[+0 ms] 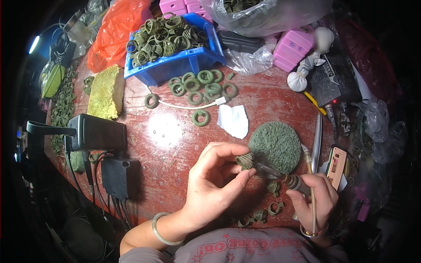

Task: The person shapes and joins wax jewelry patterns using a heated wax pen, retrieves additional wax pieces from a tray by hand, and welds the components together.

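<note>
In the middle, my left hand pinches a green ribbed ring between thumb and fingertips. To its right, my right hand is closed around a pen-like tool with a dark grip and a narrow metal tip. That tip points at the ring; whether the two touch I cannot tell. A thin wooden-handled stick also passes through my right hand. Behind the ring lies a round, rough green pad. Several more ribbed rings rest on the table between my hands and my shirt.
A blue bin heaped with ribbed rings stands at the back. Plain green rings and a white cable lie before it. A yellow sponge and black boxes are on the left. Metal tweezers lie right of the pad.
</note>
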A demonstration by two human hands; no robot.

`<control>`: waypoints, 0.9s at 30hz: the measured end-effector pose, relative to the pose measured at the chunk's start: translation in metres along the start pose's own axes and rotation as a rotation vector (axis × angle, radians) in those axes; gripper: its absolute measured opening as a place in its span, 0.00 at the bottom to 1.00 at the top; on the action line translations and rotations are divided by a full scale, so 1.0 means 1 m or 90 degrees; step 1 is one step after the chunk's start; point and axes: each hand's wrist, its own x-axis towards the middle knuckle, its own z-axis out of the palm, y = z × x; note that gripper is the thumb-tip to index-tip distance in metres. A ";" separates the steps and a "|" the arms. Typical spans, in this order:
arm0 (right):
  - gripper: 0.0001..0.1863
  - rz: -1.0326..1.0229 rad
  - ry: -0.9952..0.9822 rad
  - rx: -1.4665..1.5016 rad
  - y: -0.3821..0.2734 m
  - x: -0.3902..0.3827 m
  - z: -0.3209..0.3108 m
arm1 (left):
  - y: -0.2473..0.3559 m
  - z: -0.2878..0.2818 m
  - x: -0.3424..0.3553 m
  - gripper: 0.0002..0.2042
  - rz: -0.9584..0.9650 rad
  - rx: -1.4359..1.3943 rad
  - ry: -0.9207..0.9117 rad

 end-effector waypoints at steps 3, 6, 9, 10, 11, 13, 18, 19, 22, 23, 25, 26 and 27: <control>0.19 0.007 -0.005 -0.001 -0.001 0.000 0.000 | 0.000 0.000 -0.001 0.18 -0.004 0.000 0.000; 0.19 0.007 -0.005 -0.002 0.000 0.000 0.001 | -0.001 0.000 -0.001 0.18 0.006 -0.001 -0.003; 0.19 0.005 -0.002 -0.008 0.001 -0.001 0.002 | -0.002 0.000 0.000 0.18 0.016 -0.001 -0.011; 0.19 0.006 -0.002 -0.008 0.001 -0.001 0.002 | -0.002 0.000 0.000 0.18 0.017 0.000 -0.015; 0.20 0.003 -0.001 -0.007 0.001 0.000 0.002 | -0.002 0.000 0.000 0.18 0.016 0.000 -0.015; 0.20 0.000 -0.001 -0.006 0.000 0.000 0.002 | -0.003 0.000 0.000 0.18 0.030 0.005 -0.019; 0.20 -0.009 0.006 -0.003 0.001 0.000 0.002 | -0.004 0.000 0.000 0.18 0.043 0.017 -0.028; 0.20 -0.009 0.006 -0.003 0.002 0.000 0.003 | -0.004 0.000 0.000 0.18 0.046 0.023 -0.030; 0.20 -0.014 0.007 0.004 0.001 0.001 0.003 | -0.004 0.001 -0.001 0.18 0.053 0.016 -0.041; 0.20 -0.012 0.007 0.008 0.001 0.001 0.003 | -0.004 0.001 -0.001 0.18 0.053 0.016 -0.041; 0.20 -0.011 0.007 0.013 0.001 0.001 0.002 | -0.005 0.000 -0.002 0.17 0.056 0.036 -0.045; 0.19 -0.020 0.018 0.003 0.001 0.000 0.002 | -0.005 0.000 -0.001 0.17 0.056 0.035 -0.045; 0.19 -0.030 0.029 -0.006 0.002 0.000 0.002 | -0.004 0.000 -0.001 0.17 0.053 0.029 -0.039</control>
